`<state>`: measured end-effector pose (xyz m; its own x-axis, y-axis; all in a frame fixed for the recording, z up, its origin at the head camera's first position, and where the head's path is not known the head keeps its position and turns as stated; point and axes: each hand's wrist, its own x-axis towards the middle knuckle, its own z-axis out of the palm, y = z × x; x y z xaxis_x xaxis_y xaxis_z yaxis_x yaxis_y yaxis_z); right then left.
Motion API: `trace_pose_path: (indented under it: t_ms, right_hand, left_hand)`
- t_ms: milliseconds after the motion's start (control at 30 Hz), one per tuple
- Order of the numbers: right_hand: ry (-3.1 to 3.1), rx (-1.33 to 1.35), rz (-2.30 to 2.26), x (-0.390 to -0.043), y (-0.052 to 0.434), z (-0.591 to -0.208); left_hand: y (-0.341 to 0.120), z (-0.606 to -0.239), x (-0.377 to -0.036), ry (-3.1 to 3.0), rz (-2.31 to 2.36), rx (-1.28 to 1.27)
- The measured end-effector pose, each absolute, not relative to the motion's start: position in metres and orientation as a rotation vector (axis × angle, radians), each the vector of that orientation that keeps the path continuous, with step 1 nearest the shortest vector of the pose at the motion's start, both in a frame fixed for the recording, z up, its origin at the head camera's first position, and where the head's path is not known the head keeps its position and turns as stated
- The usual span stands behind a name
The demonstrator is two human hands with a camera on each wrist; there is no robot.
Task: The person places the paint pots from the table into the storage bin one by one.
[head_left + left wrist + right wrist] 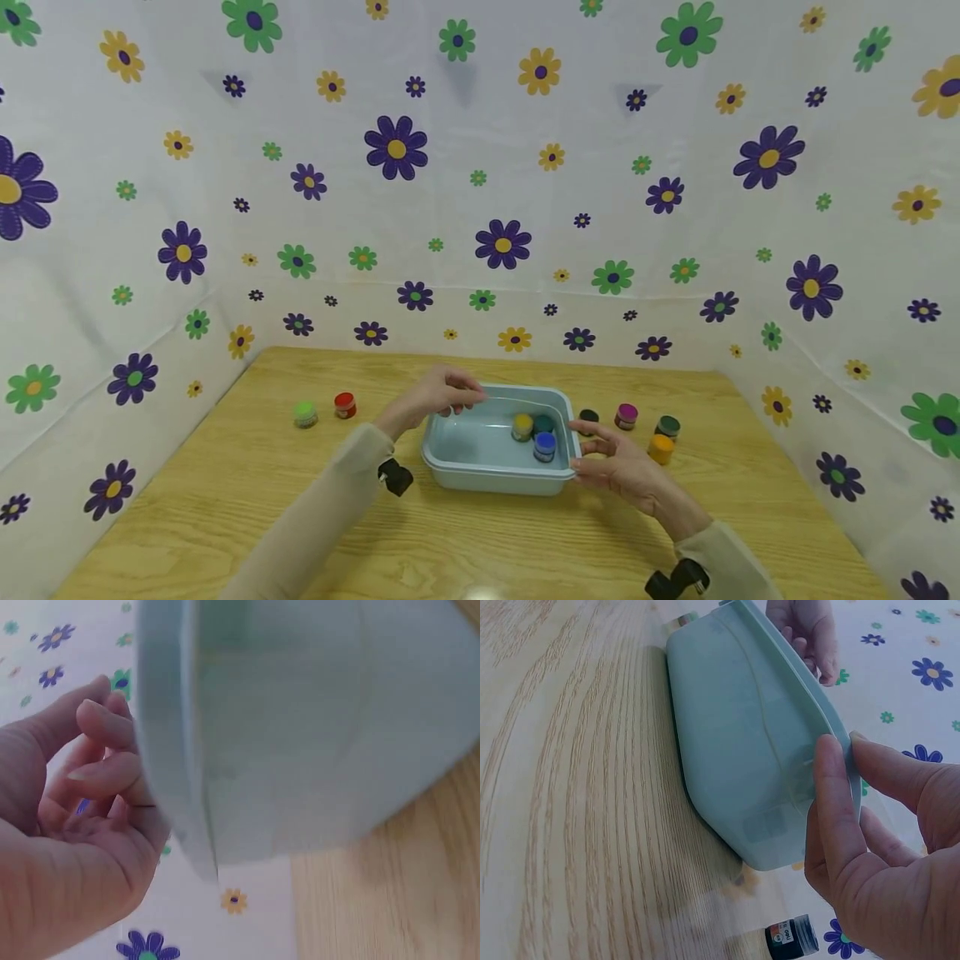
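Observation:
A light blue plastic basin (495, 481) stands on the table with three small paint jars inside: a yellow jar (522, 428), a blue jar (545, 447) and a dark teal jar (542, 425). My left hand (442, 392) hovers by the basin's back left corner, fingers loosely bent and nothing visible in them. In the left wrist view those fingers lie close to the rim; whether they touch it I cannot tell. At the right end, my right hand (622, 467) pinches the rim between thumb and fingers, as the right wrist view shows.
Left of the basin stand a light green jar (305, 414) and a red jar (345, 405). To its right are a black-looking jar (588, 421), a magenta jar (626, 416), a dark green jar (667, 427) and an orange jar (662, 450). Flowered sheets enclose the wooden table (465, 550).

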<state>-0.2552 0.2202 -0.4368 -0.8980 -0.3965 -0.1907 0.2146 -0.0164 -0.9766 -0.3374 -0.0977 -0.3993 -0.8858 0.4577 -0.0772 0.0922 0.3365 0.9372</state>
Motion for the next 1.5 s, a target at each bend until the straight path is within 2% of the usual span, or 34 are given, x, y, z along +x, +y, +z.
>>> trace_pose_path:
  t_ms: [967, 1500]
  right_hand:
    - [1.865, -0.186, -1.95, -0.255, 0.219, -0.434]
    - [1.86, -0.168, -1.934, -0.257, 0.219, -0.432]
  left_hand:
    - [-0.205, -0.415, -0.344, 2.241, 1.7, 0.344]
    - [-0.246, -0.421, -0.342, 2.356, 1.733, 0.058]
